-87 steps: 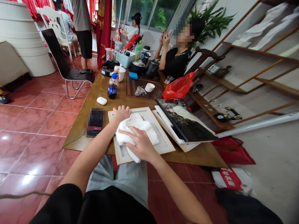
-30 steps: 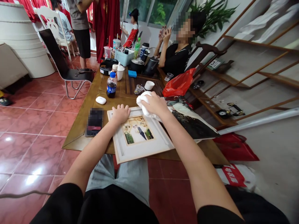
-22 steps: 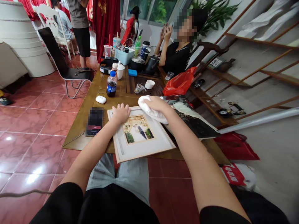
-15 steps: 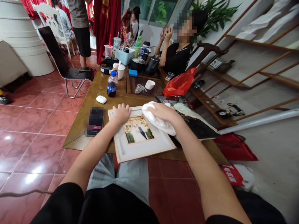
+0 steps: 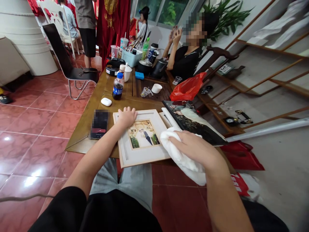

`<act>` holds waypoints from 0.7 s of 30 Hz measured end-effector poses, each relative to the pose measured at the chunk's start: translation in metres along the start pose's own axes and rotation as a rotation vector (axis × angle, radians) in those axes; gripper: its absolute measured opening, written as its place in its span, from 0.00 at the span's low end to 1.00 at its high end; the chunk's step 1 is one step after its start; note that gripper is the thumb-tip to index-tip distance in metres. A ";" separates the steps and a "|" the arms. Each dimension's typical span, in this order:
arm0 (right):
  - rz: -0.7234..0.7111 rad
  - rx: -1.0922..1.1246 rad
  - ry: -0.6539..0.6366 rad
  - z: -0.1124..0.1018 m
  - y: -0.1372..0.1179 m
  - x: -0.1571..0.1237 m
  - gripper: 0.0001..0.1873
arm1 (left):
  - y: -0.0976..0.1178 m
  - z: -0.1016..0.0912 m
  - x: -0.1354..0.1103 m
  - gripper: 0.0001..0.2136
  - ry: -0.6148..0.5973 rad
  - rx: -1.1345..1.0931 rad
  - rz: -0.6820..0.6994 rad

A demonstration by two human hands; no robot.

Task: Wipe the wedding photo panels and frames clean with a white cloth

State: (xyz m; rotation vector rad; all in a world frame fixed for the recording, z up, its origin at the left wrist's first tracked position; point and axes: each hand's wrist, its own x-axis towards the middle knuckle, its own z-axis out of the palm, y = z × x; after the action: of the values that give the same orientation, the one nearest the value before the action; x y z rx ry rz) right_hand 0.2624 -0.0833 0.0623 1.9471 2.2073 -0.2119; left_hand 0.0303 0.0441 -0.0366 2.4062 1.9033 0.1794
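Observation:
A white-bordered picture frame (image 5: 145, 157) with a wedding photo inside lies at the near edge of the wooden table, partly overhanging it. My left hand (image 5: 126, 117) rests on its upper left corner, fingers spread. In my right hand (image 5: 193, 146) is a bunched white cloth (image 5: 177, 146), held at the lower right side of the frame, its loose end hanging beyond the frame's edge. Right beside the frame lies a large dark photo album (image 5: 195, 124) with a wedding picture on its cover. My right thumb shows on top of the cloth; the other fingers are partly hidden.
Left of the frame lies a phone (image 5: 99, 124), with a white earbud case (image 5: 106, 101) above it. Further back stand a cola bottle (image 5: 117, 87), a white cup (image 5: 156, 88) and a red plastic bag (image 5: 188, 87). Another person (image 5: 187, 58) sits across the table.
My right hand has moved the cloth from the frame's upper right corner down and right to its lower right side. My left hand stays on the upper left corner.

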 end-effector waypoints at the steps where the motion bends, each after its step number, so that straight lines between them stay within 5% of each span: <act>1: 0.019 0.002 0.046 -0.003 -0.003 0.001 0.25 | 0.000 0.000 0.000 0.22 0.004 0.003 0.002; 6: 0.004 0.060 0.292 -0.012 -0.032 0.032 0.28 | 0.000 -0.001 -0.001 0.23 0.000 0.019 0.010; 13: -0.210 -0.109 0.347 0.015 -0.078 0.106 0.29 | -0.004 -0.003 0.000 0.21 -0.052 0.024 0.036; 21: -0.138 -0.176 0.318 0.018 -0.056 0.122 0.26 | -0.001 -0.001 -0.003 0.23 0.023 0.034 0.034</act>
State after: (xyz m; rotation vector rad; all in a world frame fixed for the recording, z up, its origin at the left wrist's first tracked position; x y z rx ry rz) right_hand 0.1931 0.0234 0.0152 1.8402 2.4592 0.2844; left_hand 0.0287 0.0413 -0.0359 2.4704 1.8908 0.1783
